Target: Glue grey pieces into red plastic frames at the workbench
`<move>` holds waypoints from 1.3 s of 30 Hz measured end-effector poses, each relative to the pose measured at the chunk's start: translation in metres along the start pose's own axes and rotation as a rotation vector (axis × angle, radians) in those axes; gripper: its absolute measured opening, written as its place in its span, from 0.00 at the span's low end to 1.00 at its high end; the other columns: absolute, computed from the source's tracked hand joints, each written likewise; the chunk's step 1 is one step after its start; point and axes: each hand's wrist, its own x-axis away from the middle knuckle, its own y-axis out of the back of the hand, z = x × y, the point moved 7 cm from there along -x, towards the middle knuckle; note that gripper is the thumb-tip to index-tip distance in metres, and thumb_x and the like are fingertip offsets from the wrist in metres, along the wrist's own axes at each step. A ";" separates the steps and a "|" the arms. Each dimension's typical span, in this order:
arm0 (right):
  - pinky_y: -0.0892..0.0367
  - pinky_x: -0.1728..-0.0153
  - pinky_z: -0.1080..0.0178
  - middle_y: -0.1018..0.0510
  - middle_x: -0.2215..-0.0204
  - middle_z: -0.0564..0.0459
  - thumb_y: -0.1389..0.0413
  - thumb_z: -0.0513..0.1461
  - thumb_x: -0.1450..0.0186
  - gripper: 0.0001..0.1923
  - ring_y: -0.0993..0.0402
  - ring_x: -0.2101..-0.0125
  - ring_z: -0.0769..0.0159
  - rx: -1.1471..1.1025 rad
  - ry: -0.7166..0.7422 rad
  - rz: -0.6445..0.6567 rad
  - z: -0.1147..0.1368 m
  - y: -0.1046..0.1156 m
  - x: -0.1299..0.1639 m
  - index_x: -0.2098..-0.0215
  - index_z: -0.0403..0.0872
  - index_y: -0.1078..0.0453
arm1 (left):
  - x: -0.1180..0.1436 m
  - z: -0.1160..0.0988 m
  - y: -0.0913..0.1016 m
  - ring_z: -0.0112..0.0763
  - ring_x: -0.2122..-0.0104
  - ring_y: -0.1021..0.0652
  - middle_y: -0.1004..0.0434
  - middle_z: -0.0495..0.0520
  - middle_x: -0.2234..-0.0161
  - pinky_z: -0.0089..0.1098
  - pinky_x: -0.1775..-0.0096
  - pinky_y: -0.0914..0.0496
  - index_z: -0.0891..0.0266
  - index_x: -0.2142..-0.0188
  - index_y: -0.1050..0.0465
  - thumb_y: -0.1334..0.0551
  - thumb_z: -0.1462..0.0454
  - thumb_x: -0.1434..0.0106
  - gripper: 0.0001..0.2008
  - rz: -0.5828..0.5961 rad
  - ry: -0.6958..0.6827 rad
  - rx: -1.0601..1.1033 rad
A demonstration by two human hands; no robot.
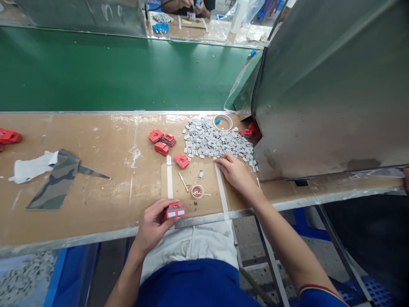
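My left hand [152,225] grips a small red plastic part [175,210] with two pale blue faces, near the front edge of the brown bench [105,179]. My right hand [232,171] lies palm down, fingertips touching the near edge of a heap of small grey pieces [214,140]; whether it pinches one is hidden. Between the hands sit a small pink cup [197,191] with a thin stick across it, a second stick [183,182] and a single grey piece [201,174]. Several more red parts [162,141] lie behind, one [182,160] closest to the hands.
A tape roll [223,122] sits behind the heap. A large grey metal hood [329,89] stands at the right. A camouflage cloth [59,179] and white rag [30,167] lie left, another red part [9,136] at far left. Green conveyor belt [121,72] behind; another person's hands beyond it.
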 end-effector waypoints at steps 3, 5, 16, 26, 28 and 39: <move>0.31 0.60 0.56 0.22 0.60 0.44 0.48 0.34 0.26 0.12 0.26 0.61 0.53 0.068 0.027 0.030 -0.004 -0.007 -0.007 0.58 0.48 0.22 | 0.001 0.001 0.001 0.37 0.63 0.15 0.13 0.58 0.60 0.30 0.61 0.21 0.59 0.54 0.16 0.27 0.59 0.37 0.12 -0.009 0.012 0.008; 0.31 0.60 0.58 0.22 0.60 0.45 0.47 0.34 0.27 0.11 0.25 0.60 0.54 0.070 0.054 0.034 -0.005 -0.005 -0.006 0.58 0.49 0.22 | 0.003 0.002 0.001 0.37 0.63 0.15 0.13 0.58 0.61 0.30 0.62 0.21 0.60 0.54 0.16 0.27 0.58 0.37 0.13 -0.013 0.013 0.024; 0.30 0.57 0.57 0.21 0.59 0.43 0.46 0.36 0.26 0.10 0.24 0.59 0.54 0.095 0.117 0.031 -0.021 0.002 -0.006 0.55 0.47 0.21 | 0.005 0.008 0.001 0.37 0.62 0.16 0.14 0.58 0.60 0.30 0.60 0.22 0.60 0.54 0.16 0.27 0.58 0.37 0.13 -0.018 0.050 0.058; 0.27 0.61 0.58 0.23 0.61 0.47 0.49 0.35 0.25 0.13 0.23 0.63 0.60 -0.164 0.050 -0.262 -0.009 0.047 0.021 0.58 0.49 0.21 | 0.011 -0.002 -0.011 0.38 0.59 0.15 0.15 0.60 0.57 0.34 0.55 0.21 0.57 0.43 0.19 0.28 0.51 0.36 0.24 0.049 0.071 0.213; 0.27 0.67 0.60 0.24 0.64 0.50 0.46 0.36 0.25 0.11 0.25 0.70 0.64 -0.404 -0.039 -0.410 0.001 0.056 0.046 0.58 0.50 0.21 | 0.011 -0.004 -0.017 0.37 0.61 0.15 0.14 0.59 0.59 0.33 0.57 0.21 0.57 0.42 0.20 0.28 0.52 0.36 0.25 0.063 0.074 0.298; 0.26 0.69 0.65 0.15 0.67 0.49 0.37 0.43 0.28 0.08 0.19 0.69 0.64 -1.008 -0.243 -0.058 0.107 0.001 0.105 0.61 0.49 0.17 | 0.000 0.008 -0.036 0.38 0.61 0.14 0.12 0.61 0.60 0.31 0.57 0.21 0.61 0.51 0.15 0.23 0.54 0.42 0.22 0.173 0.153 0.372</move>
